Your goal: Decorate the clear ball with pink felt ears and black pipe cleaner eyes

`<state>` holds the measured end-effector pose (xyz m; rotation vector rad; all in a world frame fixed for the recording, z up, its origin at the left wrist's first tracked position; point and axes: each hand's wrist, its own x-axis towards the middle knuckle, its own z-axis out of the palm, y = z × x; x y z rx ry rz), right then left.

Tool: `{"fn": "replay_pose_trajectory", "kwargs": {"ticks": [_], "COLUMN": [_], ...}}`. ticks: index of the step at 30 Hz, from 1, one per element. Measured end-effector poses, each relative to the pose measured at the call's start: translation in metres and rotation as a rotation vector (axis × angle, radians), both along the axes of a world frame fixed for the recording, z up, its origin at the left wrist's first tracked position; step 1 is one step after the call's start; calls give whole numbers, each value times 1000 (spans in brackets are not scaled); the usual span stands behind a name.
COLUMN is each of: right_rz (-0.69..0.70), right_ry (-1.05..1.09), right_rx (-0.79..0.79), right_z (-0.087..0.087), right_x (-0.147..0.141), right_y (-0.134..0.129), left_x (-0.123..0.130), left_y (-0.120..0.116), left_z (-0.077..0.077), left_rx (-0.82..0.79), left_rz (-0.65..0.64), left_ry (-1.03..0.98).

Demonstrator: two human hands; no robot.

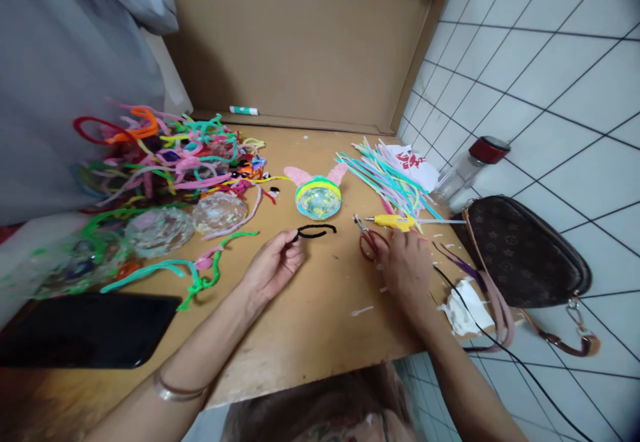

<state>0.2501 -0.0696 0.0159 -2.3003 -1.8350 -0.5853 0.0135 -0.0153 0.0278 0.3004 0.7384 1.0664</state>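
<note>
My left hand [275,263] pinches one end of a black pipe cleaner [316,231], which is bent into a narrow loop and held just above the table. Beyond it is a clear ball ornament [319,200] with a yellow and green band and two pink fuzzy ears. Over on the right, my right hand [407,270] is lowered with its fingers at the red-handled scissors [369,245] and the yellow glue gun [395,222]. Its palm side is hidden, so its grip does not show.
Tangled pipe cleaners [165,155] and clear balls [159,230] crowd the left, above a black phone [90,330]. Straight pipe cleaners [387,172], a bottle [463,172], a brown bag [530,252] and crumpled tissue [467,307] lie right. A cardboard panel [305,42] stands behind.
</note>
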Motion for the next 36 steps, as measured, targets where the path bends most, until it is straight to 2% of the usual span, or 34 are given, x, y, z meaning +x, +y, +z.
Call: {"fn": "replay_pose_trajectory", "kwargs": {"ticks": [3,6,9,13,15,18,21,24,29,33,36], "right_rz": [-148,-95,-88,-14,26,3,3,-38,-38,-113,-35], "right_ry": [3,97,175,304,400,500,526,517,450,411,445], "right_rx": [-20,-117,8,182,171,45,1,-8,38,88,157], "right_z": [1,-8,-13,-5,-3,-8,-18,-23,-24,-23,-23], "right_x": [26,48,55,39,24,0,-13,-12,2,17,30], "right_y": [8,18,20,-1,-14,-20,-9,8,28,48,54], "left_x": [2,6,9,8,8,8,9,8,8,8,8], "left_y": [-5,-12,-16,-14,-13,-13,-13,-12,-12,-12,-11], "left_z": [0,-1,-2,-2,-3,-4,-6,-6,-4,-5,-6], "left_rx": [52,108,133,121,112,111,109,105,107,116,116], "left_rz": [-44,-113,-156,-144,-138,-142,-137,-116,-121,-124,-113], "left_ry": [11,20,36,35,21,17,24,19,10,20,23]}}
